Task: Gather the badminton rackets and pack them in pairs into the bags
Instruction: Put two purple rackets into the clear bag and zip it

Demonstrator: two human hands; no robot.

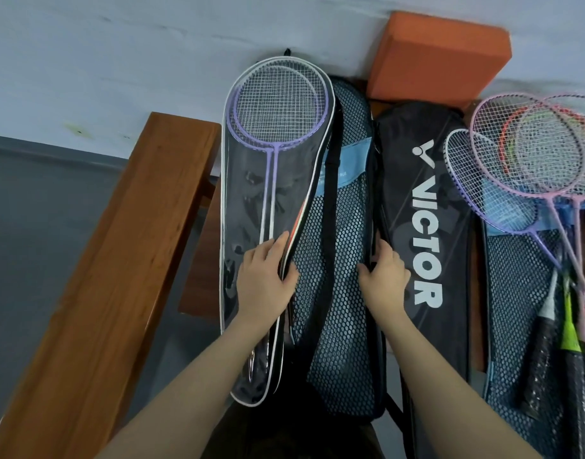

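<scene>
Hands: left grip [263,283] holds clear bag [248,207] edge; right grip [385,273] prob. pinches mesh bag [337,260] rim.

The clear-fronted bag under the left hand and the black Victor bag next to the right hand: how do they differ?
The clear-fronted bag shows purple rackets through its see-through face; the Victor bag is opaque black, so its contents cannot be seen. The clear bag has white edging; the Victor bag bears large white lettering. The left hand holds the clear bag's edge; the right hand grips beside the Victor bag. Both are racket-shaped and lie lengthwise.
</scene>
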